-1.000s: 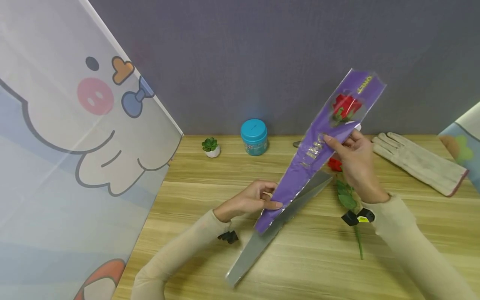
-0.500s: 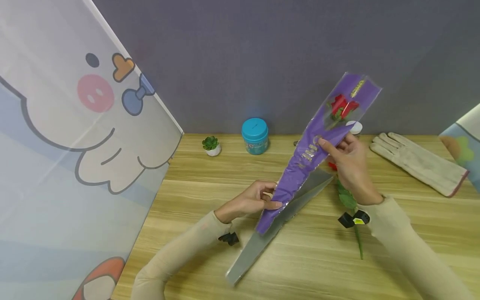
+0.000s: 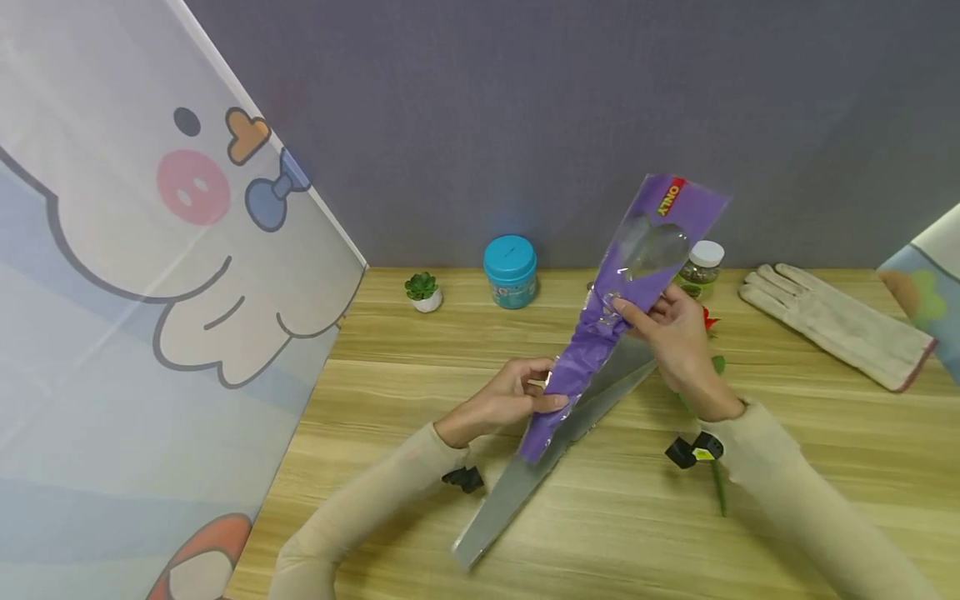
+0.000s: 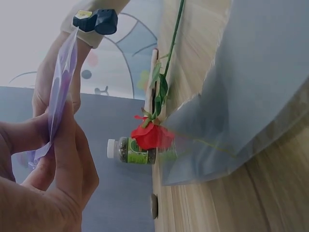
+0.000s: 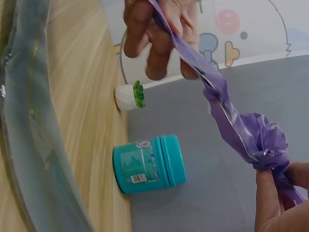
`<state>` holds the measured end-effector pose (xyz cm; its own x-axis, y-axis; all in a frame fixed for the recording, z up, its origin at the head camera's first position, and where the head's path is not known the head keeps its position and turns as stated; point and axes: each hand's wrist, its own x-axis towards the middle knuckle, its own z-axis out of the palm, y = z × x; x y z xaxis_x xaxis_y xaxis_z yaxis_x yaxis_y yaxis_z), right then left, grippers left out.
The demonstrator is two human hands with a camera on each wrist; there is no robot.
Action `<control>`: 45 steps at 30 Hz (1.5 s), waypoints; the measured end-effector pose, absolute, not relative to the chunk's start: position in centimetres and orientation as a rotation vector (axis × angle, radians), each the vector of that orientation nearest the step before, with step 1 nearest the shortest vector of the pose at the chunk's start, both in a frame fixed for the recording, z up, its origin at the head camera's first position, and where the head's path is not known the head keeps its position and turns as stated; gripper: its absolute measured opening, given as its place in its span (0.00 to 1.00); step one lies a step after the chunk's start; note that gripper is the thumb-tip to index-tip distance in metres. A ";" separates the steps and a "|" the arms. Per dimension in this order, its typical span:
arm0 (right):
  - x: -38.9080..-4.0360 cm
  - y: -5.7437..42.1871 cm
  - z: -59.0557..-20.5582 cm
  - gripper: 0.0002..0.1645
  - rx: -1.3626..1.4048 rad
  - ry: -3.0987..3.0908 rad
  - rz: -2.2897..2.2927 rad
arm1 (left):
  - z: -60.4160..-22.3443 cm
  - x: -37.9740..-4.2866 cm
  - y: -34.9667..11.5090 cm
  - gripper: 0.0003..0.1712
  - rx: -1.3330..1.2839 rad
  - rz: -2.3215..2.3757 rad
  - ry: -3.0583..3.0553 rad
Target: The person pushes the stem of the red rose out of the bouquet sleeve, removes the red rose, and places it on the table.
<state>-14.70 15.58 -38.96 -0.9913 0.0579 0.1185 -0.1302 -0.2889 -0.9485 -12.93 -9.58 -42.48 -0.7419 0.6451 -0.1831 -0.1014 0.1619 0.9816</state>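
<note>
A purple flower sleeve [image 3: 581, 362] with a clear window and an "ONLY" label slants up to the right, held above the table. My left hand [image 3: 513, 396] pinches its narrow lower part. Higher up, my right hand [image 3: 671, 333] grips its right edge, thumb in front. The sleeve's middle is wrinkled, and in the right wrist view the purple film [image 5: 265, 140] bunches by the right fingers. Below lies a grey sleeve [image 3: 495, 517], partly covered by the purple one. A red rose [image 4: 147, 135] with a green stem lies on the table, mostly hidden behind my right hand in the head view.
At the back stand a small potted succulent [image 3: 423, 292], a blue lidded tub [image 3: 510, 275] and a white-capped jar [image 3: 705, 262]. A cream work glove [image 3: 832, 325] lies at the right. A grey wall [image 3: 570, 133] rises behind the wooden table [image 3: 405, 333].
My right hand has come down and left with the purple sleeve, whose middle has bunched up. The red rose shape no longer shows in its window. My left hand has barely moved.
</note>
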 end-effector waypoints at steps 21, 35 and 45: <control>-14.0 14.6 -40.0 0.20 0.050 -1.922 2.339 | -43.2 -12.5 -9.8 0.25 0.443 1.695 1.838; -13.7 15.6 -39.3 0.17 0.024 -1.810 2.366 | -42.6 -12.6 -9.8 0.17 0.564 1.605 1.934; -14.4 17.5 -38.0 0.17 0.039 -1.480 2.504 | -42.8 -12.3 -9.7 0.15 0.655 1.517 1.987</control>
